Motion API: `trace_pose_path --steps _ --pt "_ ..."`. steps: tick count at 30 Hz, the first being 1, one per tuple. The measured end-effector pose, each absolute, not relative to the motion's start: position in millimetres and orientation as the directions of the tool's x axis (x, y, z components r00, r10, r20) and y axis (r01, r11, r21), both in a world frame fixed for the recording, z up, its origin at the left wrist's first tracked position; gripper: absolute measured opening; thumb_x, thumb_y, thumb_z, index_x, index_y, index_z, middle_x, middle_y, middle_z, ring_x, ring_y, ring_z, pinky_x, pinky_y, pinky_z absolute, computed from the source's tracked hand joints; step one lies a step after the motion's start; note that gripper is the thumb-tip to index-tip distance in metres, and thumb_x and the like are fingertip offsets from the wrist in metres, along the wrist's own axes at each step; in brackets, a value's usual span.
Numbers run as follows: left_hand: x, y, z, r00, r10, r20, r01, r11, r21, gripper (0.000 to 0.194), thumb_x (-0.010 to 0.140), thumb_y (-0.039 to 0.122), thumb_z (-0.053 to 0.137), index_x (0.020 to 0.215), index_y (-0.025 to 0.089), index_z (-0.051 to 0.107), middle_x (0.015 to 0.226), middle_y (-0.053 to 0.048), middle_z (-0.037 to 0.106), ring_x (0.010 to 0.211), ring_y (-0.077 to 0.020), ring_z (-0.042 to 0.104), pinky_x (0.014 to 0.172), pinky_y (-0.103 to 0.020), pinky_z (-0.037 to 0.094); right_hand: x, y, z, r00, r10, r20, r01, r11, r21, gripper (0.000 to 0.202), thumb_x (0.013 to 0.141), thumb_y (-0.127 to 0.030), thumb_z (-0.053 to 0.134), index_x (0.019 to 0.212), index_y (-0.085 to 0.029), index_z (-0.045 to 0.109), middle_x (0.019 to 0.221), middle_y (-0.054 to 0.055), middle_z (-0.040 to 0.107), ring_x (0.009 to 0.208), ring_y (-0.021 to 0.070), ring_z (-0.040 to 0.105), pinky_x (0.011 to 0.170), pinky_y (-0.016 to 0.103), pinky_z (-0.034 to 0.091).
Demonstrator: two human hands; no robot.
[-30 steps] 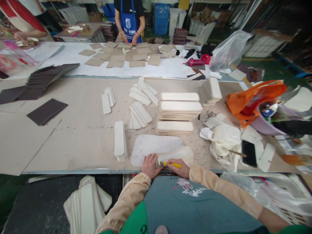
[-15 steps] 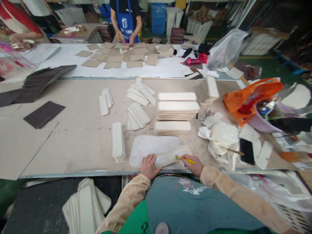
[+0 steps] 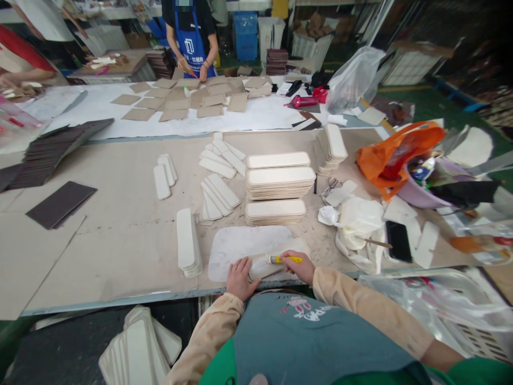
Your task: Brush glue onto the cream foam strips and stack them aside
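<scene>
We see the yellow brush (image 3: pixel 286 260) has slid left, held in the curled right hand (image 3: pixel 300 266). The left hand (image 3: pixel 240 278) lies flat, gripping nothing, at the pale strip (image 3: pixel 259 266) on a white sheet (image 3: pixel 232 246). Farther off, we see neat stacks (image 3: pixel 280 176).

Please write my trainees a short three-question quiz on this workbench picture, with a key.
1. Multiple choice: what does the right hand hold?
A) silver scissors
B) a yellow-handled brush
C) a black rectangular phone

2. True or false: the orange bag is toward the right side of the beige-covered table.

3. Short answer: which hand is nearer the off-white stack of long, round-cornered pieces left of the whitish rounded sheet?

Key:
1. B
2. True
3. The left hand
</scene>
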State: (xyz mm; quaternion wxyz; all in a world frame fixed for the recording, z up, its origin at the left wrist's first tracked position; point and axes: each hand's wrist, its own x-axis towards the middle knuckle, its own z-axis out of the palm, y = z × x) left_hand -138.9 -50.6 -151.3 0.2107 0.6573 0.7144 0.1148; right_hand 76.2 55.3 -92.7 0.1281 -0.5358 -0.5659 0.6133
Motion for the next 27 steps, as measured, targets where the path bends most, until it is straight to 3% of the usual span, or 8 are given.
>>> trace_pose_path --steps 6,10,15,20,22,24,27 --pt "-138 -51 -151 -0.050 0.986 -0.156 0.899 0.112 0.424 0.068 0.068 0.047 0.064 0.128 0.020 0.047 0.134 -0.011 0.049 0.123 -0.0305 0.041 0.104 -0.051 0.030 126 79 -90 -0.257 0.846 -0.468 0.534 -0.280 -0.798 0.025 0.079 -0.041 0.050 0.079 -0.020 0.063 0.050 -0.003 0.056 0.045 0.0121 0.049 0.047 0.023 0.038" --pt "-139 -51 -152 -0.048 0.989 -0.139 0.906 0.101 0.410 0.066 0.069 0.048 0.063 0.127 0.021 0.048 0.134 -0.010 0.050 0.123 -0.0298 0.042 0.104 -0.049 0.031 161 90 -80 -0.218 0.918 -0.330 0.693 -0.093 -0.715 0.026 0.083 -0.041 0.046 0.081 -0.021 0.064 0.054 -0.002 0.059 0.053 0.0142 0.055 0.053 0.024 0.041" --pt "-138 -51 -153 -0.037 0.993 -0.112 0.911 0.079 0.406 0.065 0.070 0.047 0.062 0.127 0.020 0.048 0.133 -0.011 0.050 0.121 -0.0291 0.043 0.103 -0.048 0.033 174 78 -68 -0.391 0.919 -0.043 0.769 0.300 -0.565 0.027 0.087 -0.037 0.043 0.091 -0.020 0.064 0.077 0.003 0.068 0.069 0.0168 0.062 0.066 0.026 0.045" --pt "-139 -51 -155 -0.032 0.994 -0.106 0.912 0.072 0.403 0.067 0.070 0.048 0.062 0.128 0.018 0.048 0.133 -0.011 0.050 0.121 -0.0298 0.043 0.103 -0.048 0.033 142 53 -77 -0.604 0.784 -0.141 0.764 0.519 -0.385 0.026 0.086 -0.025 0.041 0.090 -0.018 0.065 0.076 0.008 0.068 0.070 0.0185 0.063 0.066 0.027 0.045" --pt "-139 -51 -156 -0.030 0.993 -0.111 0.910 0.073 0.408 0.066 0.070 0.048 0.061 0.127 0.018 0.048 0.133 -0.011 0.050 0.122 -0.0298 0.043 0.103 -0.048 0.032 126 46 -81 -0.662 0.731 -0.166 0.718 0.557 -0.417 0.025 0.086 -0.024 0.041 0.089 -0.018 0.065 0.076 0.008 0.068 0.071 0.0183 0.063 0.068 0.027 0.045" --pt "-139 -51 -156 -0.036 0.992 -0.119 0.907 0.082 0.413 0.065 0.071 0.049 0.061 0.127 0.019 0.048 0.133 -0.011 0.050 0.122 -0.0296 0.042 0.103 -0.048 0.032 114 42 -81 -0.706 0.690 -0.156 0.635 0.520 -0.571 0.025 0.086 -0.026 0.041 0.089 -0.020 0.065 0.080 0.006 0.068 0.075 0.0172 0.063 0.071 0.026 0.045" --pt "-137 -52 -155 -0.056 0.988 -0.142 0.900 0.111 0.421 0.068 0.068 0.047 0.064 0.128 0.019 0.047 0.135 -0.011 0.048 0.123 -0.0298 0.041 0.104 -0.049 0.030 103 42 -75 -0.667 0.713 -0.214 0.515 0.235 -0.825 0.025 0.087 -0.032 0.043 0.090 -0.020 0.064 0.073 0.002 0.066 0.067 0.0137 0.060 0.065 0.023 0.045"
